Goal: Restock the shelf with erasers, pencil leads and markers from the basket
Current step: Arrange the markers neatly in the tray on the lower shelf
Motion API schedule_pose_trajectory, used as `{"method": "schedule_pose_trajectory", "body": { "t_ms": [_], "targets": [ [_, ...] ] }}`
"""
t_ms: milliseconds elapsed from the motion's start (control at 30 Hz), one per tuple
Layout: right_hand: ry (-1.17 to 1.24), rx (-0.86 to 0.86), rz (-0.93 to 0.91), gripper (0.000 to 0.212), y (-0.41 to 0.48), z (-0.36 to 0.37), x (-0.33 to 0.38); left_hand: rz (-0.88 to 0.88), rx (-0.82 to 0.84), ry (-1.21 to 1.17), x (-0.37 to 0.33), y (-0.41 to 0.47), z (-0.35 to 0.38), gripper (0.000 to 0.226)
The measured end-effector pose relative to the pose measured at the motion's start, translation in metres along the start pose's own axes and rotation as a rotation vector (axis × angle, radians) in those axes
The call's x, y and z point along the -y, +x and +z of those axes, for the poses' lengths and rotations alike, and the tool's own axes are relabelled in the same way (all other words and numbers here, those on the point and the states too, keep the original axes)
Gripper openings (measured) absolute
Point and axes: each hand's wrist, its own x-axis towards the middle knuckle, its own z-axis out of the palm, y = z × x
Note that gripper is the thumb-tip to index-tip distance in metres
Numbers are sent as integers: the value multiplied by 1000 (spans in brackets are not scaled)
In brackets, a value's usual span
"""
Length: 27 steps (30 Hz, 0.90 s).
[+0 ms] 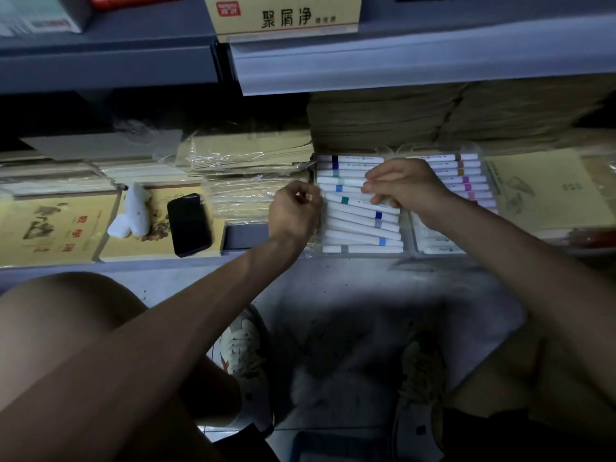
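Pinching one tilted marker [358, 204], left hand [295, 211] and right hand [405, 185] sit over a marker-filled clear tray [360, 254].

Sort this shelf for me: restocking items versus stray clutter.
Job: white markers with coloured bands; clear plastic tray holding them; pink- and purple-banded markers beside them.
Lying about: black smartphone; lumpy white object; yellow booklets; plastic-wrapped tan paper stacks.

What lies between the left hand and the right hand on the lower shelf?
Between the left hand and the right hand lie white markers in a clear tray, seen in the head view.
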Motion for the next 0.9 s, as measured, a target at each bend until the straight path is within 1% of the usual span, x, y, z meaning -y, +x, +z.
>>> {"method": "schedule_pose_trajectory", "body": {
  "t_ms": [33, 133, 200, 300, 367, 400, 500, 600, 733, 833, 900],
  "targets": [
    [-58, 4, -22, 23, 1, 1, -3, 43, 11, 53, -1, 0, -1, 10],
    [-204, -11, -48, 16, 6, 4, -9, 225, 69, 367, -2, -2, -3, 24],
    [-259, -43, -56, 11, 8, 4, -10, 306, 91, 514, -4, -2, -3, 33],
    [-326, -50, -46, 8, 12, 3, -5, 437, 99, 692, -9, -3, -2, 33],
    [-433, -38, -28, 7, 11, 3, -3, 530, 112, 764, -9, -4, -1, 32],
    [-510, -34, -41, 7, 10, 2, -3, 548, 116, 778, -9, -4, -2, 31],
    [-722, -12, -134, 13, 8, -4, -9, 514, 109, 754, -7, -2, 0, 29],
    [-842, 51, -217, 21, 7, -9, -12, 429, 88, 699, -10, -2, 0, 27],
    [-897, 86, -305, 20, 10, -12, -14, 228, 140, 458, -5, 2, 0, 26],
    [-900, 92, -352, 22, 12, -14, -16, 164, 98, 348, -4, 6, -3, 16],
    [-895, 85, -391, 21, 15, -15, -17, 91, 57, 264, -2, 9, -5, 10]
  ]
}}
